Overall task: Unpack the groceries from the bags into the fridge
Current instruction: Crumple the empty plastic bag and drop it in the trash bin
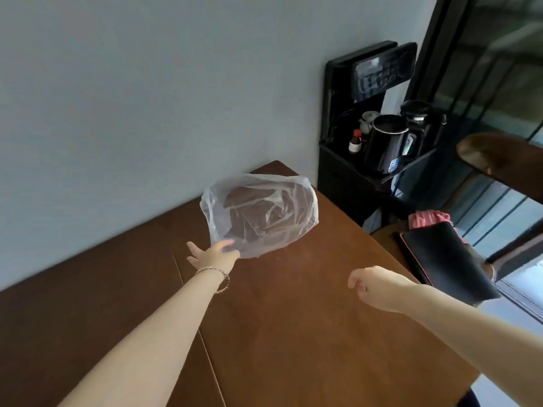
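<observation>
no legible text — kettle (387, 143) sticker, dispenser panel (379, 74) print too blurred

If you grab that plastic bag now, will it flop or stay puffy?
Probably floppy: the bag is thin, crinkled, see-through film. Likely very light, since only the table shows through it. It may slide if the left hand nudges it.

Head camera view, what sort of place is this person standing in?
Probably a dining or kitchen corner of a home. There is a wooden table, a black stand against the wall holding a black kettle and small bottles, and a glass door beside it.
</observation>
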A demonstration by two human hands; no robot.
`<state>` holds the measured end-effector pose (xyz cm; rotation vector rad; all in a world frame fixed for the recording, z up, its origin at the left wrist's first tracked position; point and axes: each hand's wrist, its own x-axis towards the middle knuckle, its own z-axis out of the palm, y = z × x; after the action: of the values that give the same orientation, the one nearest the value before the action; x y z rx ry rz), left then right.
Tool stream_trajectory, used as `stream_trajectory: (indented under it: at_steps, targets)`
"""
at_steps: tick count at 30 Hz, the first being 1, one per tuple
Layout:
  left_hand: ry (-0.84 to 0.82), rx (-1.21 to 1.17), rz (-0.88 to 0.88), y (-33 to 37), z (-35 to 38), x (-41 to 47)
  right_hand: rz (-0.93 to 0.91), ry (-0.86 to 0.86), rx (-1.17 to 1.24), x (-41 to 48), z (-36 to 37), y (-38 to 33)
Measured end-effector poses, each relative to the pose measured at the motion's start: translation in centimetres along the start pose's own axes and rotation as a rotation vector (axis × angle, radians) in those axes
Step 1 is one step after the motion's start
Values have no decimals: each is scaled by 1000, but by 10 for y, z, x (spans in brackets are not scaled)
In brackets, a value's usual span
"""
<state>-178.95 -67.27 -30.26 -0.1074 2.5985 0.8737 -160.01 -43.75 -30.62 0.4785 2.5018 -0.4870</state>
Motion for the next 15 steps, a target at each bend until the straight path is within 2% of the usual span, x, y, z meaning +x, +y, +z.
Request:
stream_trajectory:
  at_steps: [2, 6, 8, 11, 13, 15]
  targets:
    - [-84, -178, 56, 0, -1, 17, 29, 10, 7, 4, 6, -5]
    - [-62, -135, 358, 9, 1, 1, 52, 204, 18, 5, 1, -8]
    - [-121, -227, 420, 20, 1, -24, 70, 289, 107, 1, -10, -14]
    - [-290, -539, 259, 42, -1, -59, -37, 399, 177, -15, -23, -38]
    - [-466, -743, 140, 58, 2, -87, -156, 452, 113, -25, -21, -49]
    - [-663, -815, 102, 72, 7, -118, -255, 460, 102, -34, -12, -52]
